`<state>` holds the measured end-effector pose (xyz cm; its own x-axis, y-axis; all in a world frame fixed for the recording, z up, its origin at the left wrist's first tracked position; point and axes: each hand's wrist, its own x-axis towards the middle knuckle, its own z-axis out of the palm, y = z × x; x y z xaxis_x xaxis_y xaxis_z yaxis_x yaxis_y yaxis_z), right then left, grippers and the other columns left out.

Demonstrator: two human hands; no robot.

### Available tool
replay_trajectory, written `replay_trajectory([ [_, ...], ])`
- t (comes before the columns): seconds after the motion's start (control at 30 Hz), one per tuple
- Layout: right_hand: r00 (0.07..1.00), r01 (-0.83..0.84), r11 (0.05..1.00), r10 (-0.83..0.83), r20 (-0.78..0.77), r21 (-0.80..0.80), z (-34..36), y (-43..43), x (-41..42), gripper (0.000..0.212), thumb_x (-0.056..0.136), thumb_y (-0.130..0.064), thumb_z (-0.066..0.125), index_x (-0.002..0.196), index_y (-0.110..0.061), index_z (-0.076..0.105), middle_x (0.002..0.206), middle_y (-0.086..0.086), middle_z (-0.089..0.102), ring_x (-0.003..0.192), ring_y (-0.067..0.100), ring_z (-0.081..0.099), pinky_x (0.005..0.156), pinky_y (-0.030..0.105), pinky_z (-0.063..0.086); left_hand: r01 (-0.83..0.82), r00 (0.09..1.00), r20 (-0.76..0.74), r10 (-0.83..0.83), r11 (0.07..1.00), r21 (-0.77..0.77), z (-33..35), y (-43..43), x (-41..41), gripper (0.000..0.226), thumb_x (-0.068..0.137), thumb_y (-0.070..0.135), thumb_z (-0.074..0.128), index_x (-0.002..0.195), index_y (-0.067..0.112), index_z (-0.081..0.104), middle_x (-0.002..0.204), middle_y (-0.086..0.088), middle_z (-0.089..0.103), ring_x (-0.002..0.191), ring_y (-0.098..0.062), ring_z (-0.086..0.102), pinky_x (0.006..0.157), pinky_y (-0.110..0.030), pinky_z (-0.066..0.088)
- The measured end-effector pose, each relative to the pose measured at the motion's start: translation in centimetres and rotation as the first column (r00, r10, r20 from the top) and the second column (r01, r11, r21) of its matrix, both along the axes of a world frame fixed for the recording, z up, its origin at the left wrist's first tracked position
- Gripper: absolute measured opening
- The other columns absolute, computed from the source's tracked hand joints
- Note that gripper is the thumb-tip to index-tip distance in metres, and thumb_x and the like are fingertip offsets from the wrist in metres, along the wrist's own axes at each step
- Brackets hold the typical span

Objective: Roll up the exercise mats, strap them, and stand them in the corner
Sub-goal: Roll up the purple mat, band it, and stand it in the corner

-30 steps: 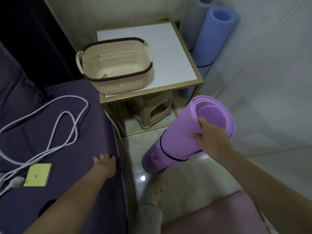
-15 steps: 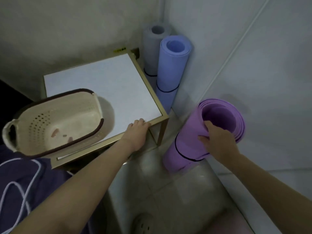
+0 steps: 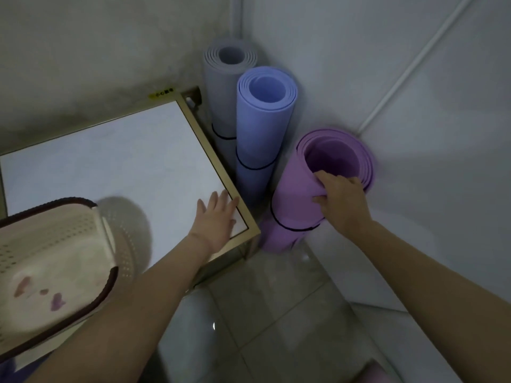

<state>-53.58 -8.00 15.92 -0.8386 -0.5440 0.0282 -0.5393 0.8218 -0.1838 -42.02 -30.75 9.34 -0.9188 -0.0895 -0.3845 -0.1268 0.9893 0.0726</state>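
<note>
Purple mat point(image 3: 290, 194): rolled, lower end on the tiled floor point(image 3: 276, 313), top leaning toward the right-hand wall point(image 3: 414, 64); one black strap point(image 3: 293, 227) around its lower part. It stands just right of the table point(image 3: 110, 161), near the blue mat point(image 3: 260, 128) but apart from it. Right hand point(image 3: 341, 201): clamped on the purple mat's top rim, fingers curled over the edge into the hollow, thumb on the outside. Left hand point(image 3: 215, 219): flat on the table's near right corner, fingers straight and slightly spread, holding nothing. Blue mat: rolled, upright, black strap around the middle, between table and wall. Grey mat point(image 3: 221, 92): rolled, upright, strapped, behind the blue mat, deepest in the corner. Table: white top, gold frame, set against the back wall. Basket point(image 3: 55, 258): cream, perforated, dark brown rim, on the table's left near part; small pink and purple bits inside, too blurred to identify.
</note>
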Motion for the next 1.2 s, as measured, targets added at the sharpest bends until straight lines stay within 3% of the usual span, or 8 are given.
replay_trajectory([
  [0.23,1.000,0.004,0.998,-0.004,-0.003,0.060,-0.6,-3.9,-3.0,0.046,0.089,-0.017,0.061,0.131,-0.005,0.048,0.114,0.013,0.061,0.104,0.031,0.051,0.088,0.037,0.029,0.019,0.999,-0.034,-0.021,0.999,-0.043,-1.2,-0.3,-0.4,0.058,0.101,0.041,0.026,0.151,0.019,0.007,0.157,-0.011,0.009,0.144,-0.032,0.008,0.114,-0.051,0.009],
  [0.37,0.994,-0.049,0.999,0.049,0.101,-0.004,-0.6,-5.1,-3.2,0.048,0.081,-0.004,0.065,0.126,0.002,0.049,0.117,0.018,0.055,0.108,0.035,0.048,0.091,0.037,0.033,0.011,0.994,-0.110,-0.013,1.000,-0.022,-1.5,-0.5,-0.3,0.057,0.096,0.040,0.043,0.147,0.017,0.031,0.149,-0.017,0.033,0.138,-0.036,0.030,0.109,-0.057,0.025],
  [0.57,0.984,-0.053,0.986,0.078,-0.162,0.156,-0.6,-3.8,-2.5,0.055,0.040,0.007,0.076,0.093,0.001,0.064,0.085,0.018,0.063,0.080,0.037,0.062,0.083,0.047,0.050,0.015,0.999,-0.051,-0.017,0.999,-0.041,-1.1,-0.5,-0.5,0.058,0.101,0.042,0.024,0.151,0.022,0.002,0.158,-0.009,0.005,0.145,-0.029,0.005,0.115,-0.051,0.007],
  [0.77,0.981,-0.028,0.972,0.072,-0.180,0.233,-0.6,-3.1,-2.6,0.048,0.040,0.005,0.087,0.080,-0.002,0.061,0.066,0.011,0.061,0.059,0.030,0.060,0.070,0.034,0.053,0.021,0.999,-0.035,-0.023,0.998,-0.066,-1.1,-0.2,-0.3,0.058,0.102,0.040,0.021,0.151,0.020,-0.002,0.158,-0.010,0.002,0.145,-0.031,0.002,0.115,-0.052,0.006],
  [0.83,0.984,-0.011,0.974,0.051,-0.171,0.228,-0.7,-3.4,-2.7,0.051,0.041,0.007,0.087,0.085,-0.001,0.062,0.074,0.015,0.061,0.067,0.033,0.062,0.070,0.037,0.054,0.025,0.999,-0.032,-0.028,0.997,-0.069,-1.2,-0.1,-0.3,0.058,0.102,0.039,0.020,0.151,0.020,-0.003,0.158,-0.011,0.002,0.145,-0.032,0.001,0.115,-0.053,0.005],
  [0.97,0.986,0.155,0.926,-0.123,-0.114,0.344,-0.4,-3.9,-1.6,0.050,0.068,-0.006,0.077,0.114,-0.003,0.058,0.117,0.021,0.058,0.118,0.043,0.051,0.097,0.059,0.038,0.023,1.000,-0.016,-0.024,0.996,-0.088,-1.1,0.0,-0.4,0.058,0.102,0.039,0.021,0.151,0.019,-0.004,0.158,-0.012,0.002,0.145,-0.033,0.001,0.115,-0.053,0.007],
  [1.1,0.994,0.104,0.936,-0.113,0.004,0.337,-0.8,-3.1,-0.8,0.062,0.095,-0.010,0.046,0.148,0.001,0.015,0.155,0.022,0.014,0.144,0.041,0.004,0.117,0.047,0.007,0.019,1.000,-0.001,-0.019,0.996,-0.093,-0.9,0.3,-0.6,0.058,0.102,0.037,0.023,0.151,0.018,-0.002,0.157,-0.013,0.002,0.144,-0.034,0.002,0.115,-0.053,0.010],
  [1.2,0.995,0.080,0.967,-0.091,0.032,0.242,-0.8,-2.3,-0.4,0.065,0.096,-0.006,0.041,0.149,0.002,0.003,0.157,0.020,0.003,0.146,0.035,-0.002,0.119,0.040,0.002,0.011,1.000,0.009,-0.011,0.996,-0.093,-0.6,0.4,-0.7,0.057,0.102,0.036,0.023,0.151,0.018,0.000,0.157,-0.013,0.003,0.144,-0.034,0.003,0.115,-0.052,0.011],
])
